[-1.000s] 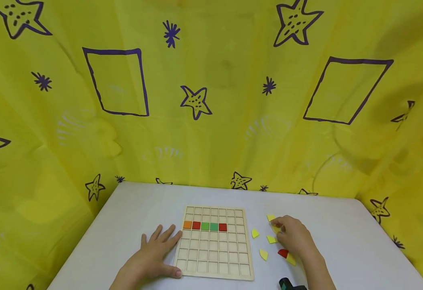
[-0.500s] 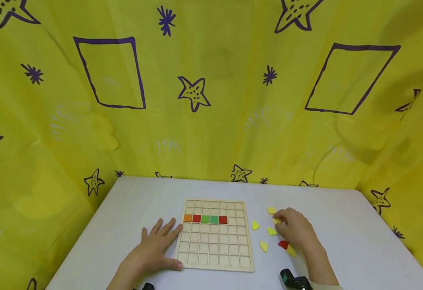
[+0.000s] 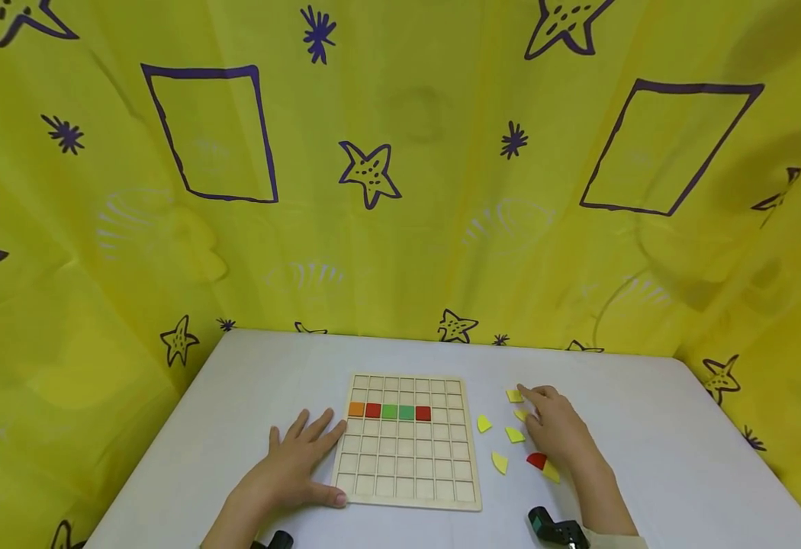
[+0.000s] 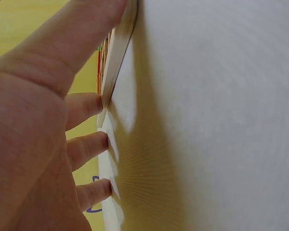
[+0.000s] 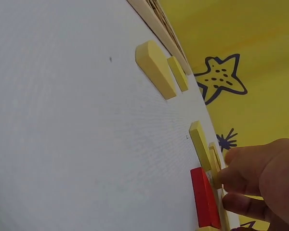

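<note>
A wooden grid board (image 3: 407, 465) lies on the white table (image 3: 270, 374); its edge (image 4: 118, 53) shows in the left wrist view. One row holds an orange square (image 3: 355, 409), a red square (image 3: 372, 410), two green squares (image 3: 397, 412) and another red square (image 3: 423, 413). My left hand (image 3: 291, 465) lies flat with straight fingers (image 4: 86, 106) against the board's left edge and thumb at the front corner. My right hand (image 3: 554, 431) is right of the board with curled fingertips (image 5: 226, 166) pinching a small yellow piece (image 5: 214, 163). Its index tip is by a yellow square (image 3: 514, 396).
Loose yellow pieces (image 3: 484, 424) (image 3: 500, 462) (image 3: 514, 435) and a red piece (image 3: 536, 460) lie between board and right hand; the red piece (image 5: 204, 197) sits just under the fingers. A yellow cloth with stars (image 3: 373, 175) walls in the table on all far sides.
The right hand's fingertips crept a little farther from me, toward the yellow square. The left hand and board stayed put. The view tilted slightly.
</note>
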`<state>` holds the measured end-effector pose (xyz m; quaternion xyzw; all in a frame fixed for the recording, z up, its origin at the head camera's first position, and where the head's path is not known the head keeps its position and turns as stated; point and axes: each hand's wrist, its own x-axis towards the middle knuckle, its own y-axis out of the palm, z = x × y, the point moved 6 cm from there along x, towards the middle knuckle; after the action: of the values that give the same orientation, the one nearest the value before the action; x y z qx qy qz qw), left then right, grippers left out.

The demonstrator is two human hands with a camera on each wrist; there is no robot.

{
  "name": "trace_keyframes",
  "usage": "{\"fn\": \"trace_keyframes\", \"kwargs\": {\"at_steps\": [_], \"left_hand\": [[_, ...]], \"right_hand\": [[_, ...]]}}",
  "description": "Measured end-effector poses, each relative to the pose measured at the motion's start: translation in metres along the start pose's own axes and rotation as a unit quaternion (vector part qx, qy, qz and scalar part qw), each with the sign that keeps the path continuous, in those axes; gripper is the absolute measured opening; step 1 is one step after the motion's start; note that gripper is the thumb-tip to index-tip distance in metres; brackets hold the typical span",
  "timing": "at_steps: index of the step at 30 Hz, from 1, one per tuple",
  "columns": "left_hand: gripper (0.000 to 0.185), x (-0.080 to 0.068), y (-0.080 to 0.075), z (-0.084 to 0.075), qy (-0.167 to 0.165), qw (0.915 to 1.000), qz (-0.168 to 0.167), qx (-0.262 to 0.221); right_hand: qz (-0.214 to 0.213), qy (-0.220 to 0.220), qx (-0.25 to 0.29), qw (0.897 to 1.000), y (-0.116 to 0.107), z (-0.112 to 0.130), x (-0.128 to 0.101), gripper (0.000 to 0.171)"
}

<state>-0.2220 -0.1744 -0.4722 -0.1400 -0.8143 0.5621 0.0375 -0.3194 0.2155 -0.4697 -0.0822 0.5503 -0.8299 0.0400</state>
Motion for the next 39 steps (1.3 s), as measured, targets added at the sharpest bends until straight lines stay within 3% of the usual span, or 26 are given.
{"fn": "trace_keyframes", "kwargs": {"at_steps": [4,10,17,25,30,39], "left_hand": [[0.104,0.0,-0.002,0.0,0.0,1.0,-0.002,0.004],[0.104,0.001,-0.004,0.001,-0.005,1.0,0.001,0.001],[0.106,0.004,-0.001,0.003,-0.016,0.9997,0.018,0.0],[0.106,0.0,0.001,0.001,-0.01,0.9997,0.022,-0.009],[0.105,-0.002,0.002,0.0,-0.007,0.9996,0.02,-0.021],[0.105,0.001,0.004,0.002,-0.002,0.9997,0.018,-0.017]], "right_hand": [[0.007,-0.014,-0.007,1.0,0.001,0.006,0.002,0.036],[0.0,0.013,0.014,1.0,-0.002,0.009,0.003,0.018],[0.015,-0.002,-0.002,1.0,0.003,0.011,0.002,0.032],[0.016,0.008,0.008,1.0,0.008,0.011,0.0,0.016],[0.01,0.022,0.021,0.999,0.008,0.011,0.001,0.016],[-0.015,-0.024,-0.018,0.999,0.005,0.013,-0.001,0.021]]}}
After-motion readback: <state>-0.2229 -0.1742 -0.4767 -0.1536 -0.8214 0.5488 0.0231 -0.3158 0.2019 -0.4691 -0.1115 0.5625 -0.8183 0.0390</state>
